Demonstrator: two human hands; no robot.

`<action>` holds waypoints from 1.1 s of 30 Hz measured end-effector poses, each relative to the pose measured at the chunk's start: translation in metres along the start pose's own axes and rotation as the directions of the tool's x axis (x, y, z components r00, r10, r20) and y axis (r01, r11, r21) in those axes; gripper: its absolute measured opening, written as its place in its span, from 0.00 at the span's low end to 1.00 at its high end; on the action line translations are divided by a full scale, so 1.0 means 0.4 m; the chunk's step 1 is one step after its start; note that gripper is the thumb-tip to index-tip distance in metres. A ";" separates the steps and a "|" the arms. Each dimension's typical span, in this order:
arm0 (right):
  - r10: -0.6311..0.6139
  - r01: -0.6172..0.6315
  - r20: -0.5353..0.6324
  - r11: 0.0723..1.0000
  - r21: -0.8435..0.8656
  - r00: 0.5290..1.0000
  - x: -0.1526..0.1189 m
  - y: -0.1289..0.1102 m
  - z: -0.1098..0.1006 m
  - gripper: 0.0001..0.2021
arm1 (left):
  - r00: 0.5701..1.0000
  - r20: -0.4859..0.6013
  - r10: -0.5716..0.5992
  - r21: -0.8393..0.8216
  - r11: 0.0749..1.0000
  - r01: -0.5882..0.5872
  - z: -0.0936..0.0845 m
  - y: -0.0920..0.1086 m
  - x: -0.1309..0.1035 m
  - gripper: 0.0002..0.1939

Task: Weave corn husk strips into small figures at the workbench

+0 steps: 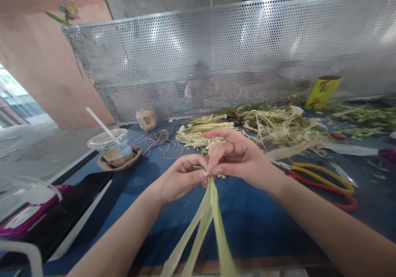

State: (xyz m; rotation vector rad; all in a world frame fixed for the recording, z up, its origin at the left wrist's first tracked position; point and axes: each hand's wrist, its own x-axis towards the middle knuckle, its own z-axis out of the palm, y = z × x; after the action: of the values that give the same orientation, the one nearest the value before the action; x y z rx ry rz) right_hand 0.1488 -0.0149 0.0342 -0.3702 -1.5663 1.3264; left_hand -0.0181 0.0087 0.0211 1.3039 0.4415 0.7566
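Observation:
Long pale green corn-husk strips (216, 223) hang down toward me from a gathered top end. My left hand (185, 176) pinches that top between thumb and fingers. Pressed against the same spot are the thumb and index finger of my right hand (236, 155), with its other fingers raised. What exactly lies between the fingertips is partly hidden. Just beyond my hands is a pile of cut husk strips (213, 130). Beside my right forearm lie scissors (321, 180) with one yellow and one red handle loop.
At left, a lidded plastic cup (114, 149) with a straw stands in a shallow brown holder, near loose twine (161, 140) and a black tray (62, 215). More shredded husks (284, 126), a yellow tube (323, 92) and a knife (343, 174) are at right. A perforated metal screen (198, 41) borders the back.

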 end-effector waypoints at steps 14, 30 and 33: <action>-0.006 -0.066 -0.233 0.951 -0.303 0.972 -0.002 -0.035 0.018 0.22 | 0.991 -0.075 -0.107 -0.084 0.991 0.101 0.022 0.016 -0.006 0.12; -0.085 -0.110 -0.372 0.874 -0.473 0.924 0.014 0.013 -0.001 0.20 | 0.897 -0.404 -0.181 -0.188 0.976 0.112 0.026 0.015 0.013 0.08; -0.079 -0.130 -0.387 0.866 -0.483 0.919 0.014 0.020 -0.006 0.19 | 0.900 -0.423 -0.108 -0.110 0.992 0.067 0.027 0.013 0.011 0.11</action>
State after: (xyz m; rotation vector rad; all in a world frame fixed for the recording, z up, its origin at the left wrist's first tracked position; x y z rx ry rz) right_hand 0.1453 -0.0065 0.0297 -0.9300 -1.5358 0.7710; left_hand -0.0091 0.0047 0.0292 1.0183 0.8043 0.9798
